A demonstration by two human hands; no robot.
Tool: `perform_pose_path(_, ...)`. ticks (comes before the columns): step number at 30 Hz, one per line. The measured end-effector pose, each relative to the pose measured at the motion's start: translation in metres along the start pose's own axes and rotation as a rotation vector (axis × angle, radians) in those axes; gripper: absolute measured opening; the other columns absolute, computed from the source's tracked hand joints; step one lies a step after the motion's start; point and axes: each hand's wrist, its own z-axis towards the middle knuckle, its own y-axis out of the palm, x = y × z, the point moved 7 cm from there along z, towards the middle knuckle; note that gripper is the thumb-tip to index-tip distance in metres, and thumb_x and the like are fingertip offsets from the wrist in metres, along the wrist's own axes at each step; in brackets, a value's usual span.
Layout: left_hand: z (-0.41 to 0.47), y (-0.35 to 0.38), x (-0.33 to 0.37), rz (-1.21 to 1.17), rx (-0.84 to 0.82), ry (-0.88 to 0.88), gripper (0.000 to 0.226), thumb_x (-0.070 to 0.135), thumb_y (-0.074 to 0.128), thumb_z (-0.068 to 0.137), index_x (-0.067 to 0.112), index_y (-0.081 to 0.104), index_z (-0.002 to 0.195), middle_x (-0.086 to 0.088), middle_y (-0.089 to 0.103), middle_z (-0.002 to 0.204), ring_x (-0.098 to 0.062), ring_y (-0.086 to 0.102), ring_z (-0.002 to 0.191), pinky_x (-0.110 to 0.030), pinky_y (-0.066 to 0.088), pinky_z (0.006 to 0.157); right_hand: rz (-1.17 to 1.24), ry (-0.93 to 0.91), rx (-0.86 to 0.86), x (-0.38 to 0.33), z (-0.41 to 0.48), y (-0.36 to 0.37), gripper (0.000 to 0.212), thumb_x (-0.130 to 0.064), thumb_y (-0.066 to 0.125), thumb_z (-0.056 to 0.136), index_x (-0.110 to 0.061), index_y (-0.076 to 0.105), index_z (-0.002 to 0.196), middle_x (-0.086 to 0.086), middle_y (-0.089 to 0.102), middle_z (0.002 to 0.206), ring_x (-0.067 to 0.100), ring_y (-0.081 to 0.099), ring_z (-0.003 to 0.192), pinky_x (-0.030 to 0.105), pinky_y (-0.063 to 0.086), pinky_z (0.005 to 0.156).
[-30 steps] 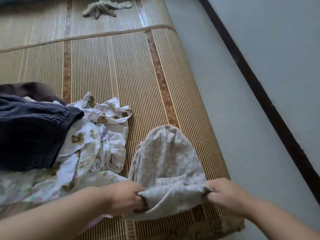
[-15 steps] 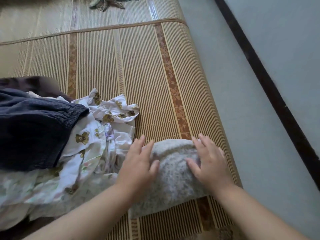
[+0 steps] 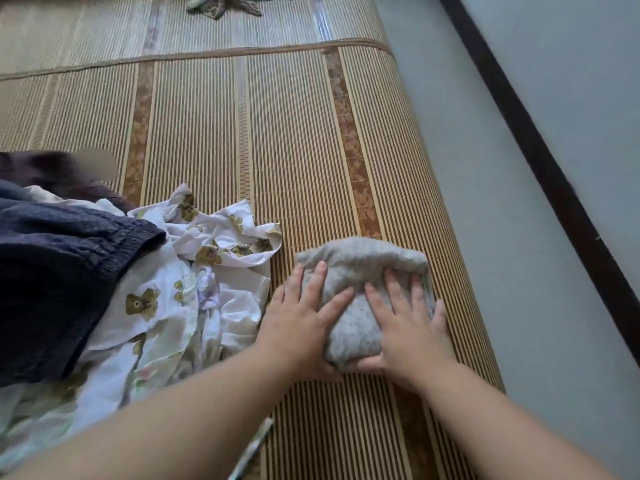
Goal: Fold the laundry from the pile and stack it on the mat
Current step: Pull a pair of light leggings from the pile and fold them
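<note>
A small grey speckled garment (image 3: 360, 261), folded into a compact bundle, lies on the striped bamboo mat (image 3: 277, 140) near its right edge. My left hand (image 3: 298, 320) presses flat on the bundle's left side with fingers straight. My right hand (image 3: 405, 323) lies flat on its right side, fingers spread. To the left sits the laundry pile: a white bear-print garment (image 3: 194, 292) crumpled under a dark navy garment (image 3: 59, 278).
The mat's right edge drops to a pale grey floor (image 3: 519, 306) crossed by a dark strip (image 3: 554, 188). A crumpled greenish cloth (image 3: 225, 3) lies at the far top. A dark brown fabric (image 3: 52, 171) sits behind the pile.
I folded the grey garment over from the near edge, then laid both hands flat on it. The bundle has become smaller and my hands have slid a little nearer.
</note>
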Motion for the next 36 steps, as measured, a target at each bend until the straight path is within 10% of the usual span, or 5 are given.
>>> perform_pose_path(11,0.158,-0.08,-0.111,0.146,-0.062,-0.117,0.125,0.08,0.066,0.054,0.047,-0.014,0.145,-0.004,-0.019,0.159,-0.035,-0.011,0.146,-0.056,0.012,0.116,0.027,0.011,0.199,-0.003,0.176,-0.107,0.116,-0.08,0.059,0.061,-0.043,-0.01,0.147,-0.007,-0.022,0.158,0.03,-0.019,0.144,0.065,-0.006,0.11)
perform_pose_path(20,0.003,-0.072,-0.101,-0.024,0.151,-0.157,0.096,0.07,0.049,0.08,0.044,-0.016,0.145,0.002,-0.027,0.156,-0.026,-0.025,0.143,-0.053,-0.006,0.115,0.321,-0.176,0.43,-0.051,0.072,-0.097,0.112,-0.094,0.031,0.056,-0.043,-0.021,0.142,-0.012,-0.027,0.152,0.014,-0.025,0.142,0.053,-0.01,0.113)
perform_pose_path(27,-0.14,-0.041,-0.158,-0.035,0.165,-0.464,0.098,0.082,0.043,0.044,0.033,0.059,0.128,-0.017,0.037,0.149,-0.043,0.03,0.137,-0.061,0.013,0.105,0.647,-0.209,-0.008,-0.175,0.014,-0.009,0.122,-0.104,0.021,0.03,-0.05,-0.042,0.119,-0.005,-0.021,0.158,0.015,-0.012,0.146,0.044,0.002,0.118)
perform_pose_path(31,-0.179,-0.038,-0.205,-0.118,0.168,-0.667,0.111,0.082,0.058,0.029,0.048,0.04,0.133,-0.023,0.025,0.153,-0.054,0.024,0.134,-0.064,0.017,0.099,0.864,-0.215,-0.051,-0.222,0.009,-0.02,0.127,-0.1,0.042,0.025,-0.059,-0.028,0.123,-0.009,-0.026,0.155,0.015,-0.012,0.146,0.041,0.003,0.118)
perform_pose_path(36,-0.197,-0.014,-0.231,-0.075,0.057,-0.711,0.111,0.073,0.059,0.066,0.062,-0.034,0.125,-0.007,-0.029,0.155,-0.046,-0.011,0.142,-0.063,0.006,0.11,0.929,-0.344,-0.051,-0.28,0.016,-0.032,0.111,-0.083,0.061,0.044,-0.066,-0.006,0.131,-0.004,-0.024,0.157,0.01,-0.008,0.144,0.038,0.009,0.116)
